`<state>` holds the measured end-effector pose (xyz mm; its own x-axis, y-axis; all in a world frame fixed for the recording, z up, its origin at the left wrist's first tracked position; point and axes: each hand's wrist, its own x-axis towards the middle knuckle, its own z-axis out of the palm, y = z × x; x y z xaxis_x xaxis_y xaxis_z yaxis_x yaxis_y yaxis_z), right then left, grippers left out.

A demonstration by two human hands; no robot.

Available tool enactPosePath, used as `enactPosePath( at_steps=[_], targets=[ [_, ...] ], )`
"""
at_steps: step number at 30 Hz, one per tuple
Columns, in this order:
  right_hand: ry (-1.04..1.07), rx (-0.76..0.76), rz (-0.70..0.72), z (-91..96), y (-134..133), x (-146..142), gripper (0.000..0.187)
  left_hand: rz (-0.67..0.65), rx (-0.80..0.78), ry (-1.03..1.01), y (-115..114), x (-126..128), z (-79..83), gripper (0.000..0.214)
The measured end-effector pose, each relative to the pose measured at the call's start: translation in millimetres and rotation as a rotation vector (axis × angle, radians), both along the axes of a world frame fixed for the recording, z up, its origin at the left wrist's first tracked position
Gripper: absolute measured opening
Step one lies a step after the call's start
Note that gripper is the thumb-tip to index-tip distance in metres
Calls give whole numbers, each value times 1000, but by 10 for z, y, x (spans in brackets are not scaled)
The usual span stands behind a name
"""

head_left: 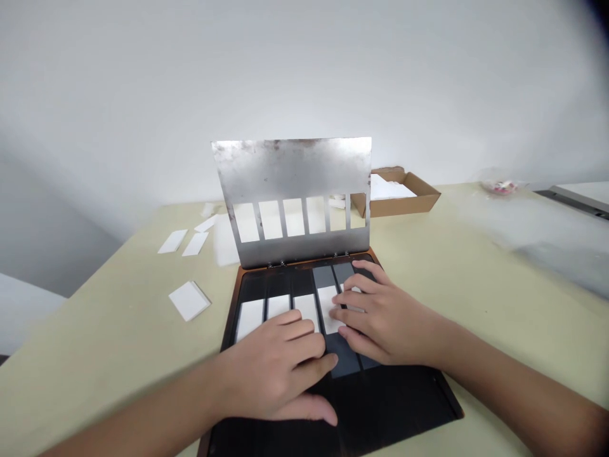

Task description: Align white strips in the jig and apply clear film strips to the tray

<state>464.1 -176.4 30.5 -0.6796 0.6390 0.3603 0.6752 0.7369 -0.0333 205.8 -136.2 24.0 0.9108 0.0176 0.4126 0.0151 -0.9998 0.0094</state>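
A black tray (pixel 380 406) with a brown rim lies on the table in front of me, its metal lid (pixel 290 168) standing upright with several rectangular slots. Several white cards (pixel 250 315) lie side by side in the tray's channels. My left hand (pixel 273 374) rests flat on the tray, fingers stretched toward the middle cards. My right hand (pixel 380 314) lies over the right channels, its fingertips pressing on a white card (pixel 328 304); fingers are apart and extended.
Loose white cards (pixel 189 299) lie on the beige table (pixel 499 304) to the left, with more (pixel 183 242) farther back. An open cardboard box (pixel 404 193) holding white sheets sits behind the lid at the right. A small pink-and-white object (pixel 499 186) lies at the far right.
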Motion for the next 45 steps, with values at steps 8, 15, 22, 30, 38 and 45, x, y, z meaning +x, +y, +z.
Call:
enactPosePath(
  at_steps=[8, 15, 22, 30, 38, 45],
  targets=[
    [111, -88, 78, -11, 47, 56, 78, 70, -26, -46, 19, -10, 30, 44],
    [55, -41, 0, -80, 65, -28, 48, 200, -44, -85, 35, -23, 33, 40],
    [62, -33, -28, -62, 120, 2, 48, -21, -18, -239, 27, -118, 2, 13],
    [98, 17, -42, -132, 204, 31, 48, -86, 47, 63, -37, 80, 86, 34],
    [178, -20, -29, -173, 264, 33, 46, 61, 46, 46, -76, 27, 71, 34],
    [206, -28, -45, -176, 237, -6, 38, 176, -104, 104, -73, 21, 56, 46]
  ],
)
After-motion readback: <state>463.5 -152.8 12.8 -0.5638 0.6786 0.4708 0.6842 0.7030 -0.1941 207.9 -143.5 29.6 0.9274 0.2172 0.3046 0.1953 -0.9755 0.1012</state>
